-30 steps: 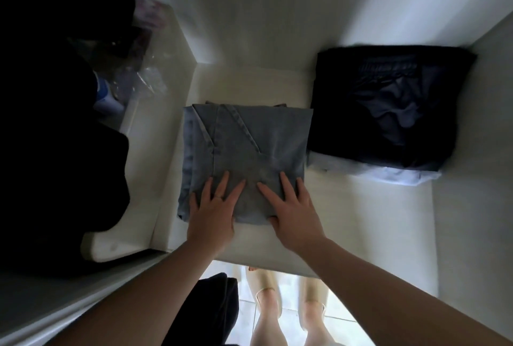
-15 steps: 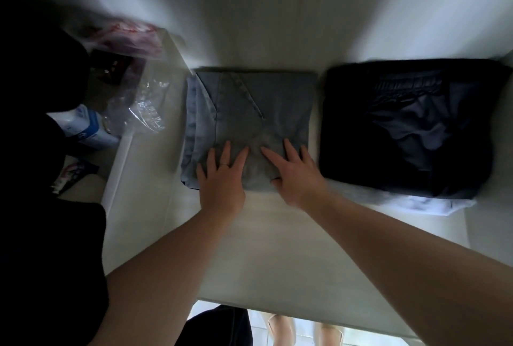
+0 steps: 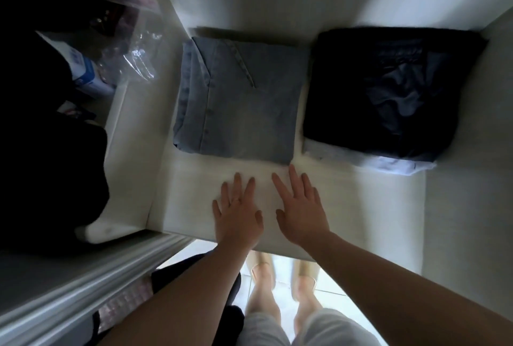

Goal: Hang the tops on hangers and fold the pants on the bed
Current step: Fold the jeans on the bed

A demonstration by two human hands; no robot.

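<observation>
Both palms face down over the white shelf (image 3: 374, 206), fingers straight and spread. Left hand (image 3: 238, 215) and right hand (image 3: 301, 215) hold nothing. Folded blue jeans (image 3: 244, 106) lie just beyond the fingertips, toward the shelf's back. Beside them on the right, a dark folded stack (image 3: 388, 90) sits on a pale garment (image 3: 388, 163). Far left is a blue-and-white package (image 3: 86, 73); its print is blurred and unreadable.

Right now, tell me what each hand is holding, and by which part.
Nothing is held. The left hand and right hand are flat, fingers straight, over the shelf, just in front of the folded jeans.
</observation>
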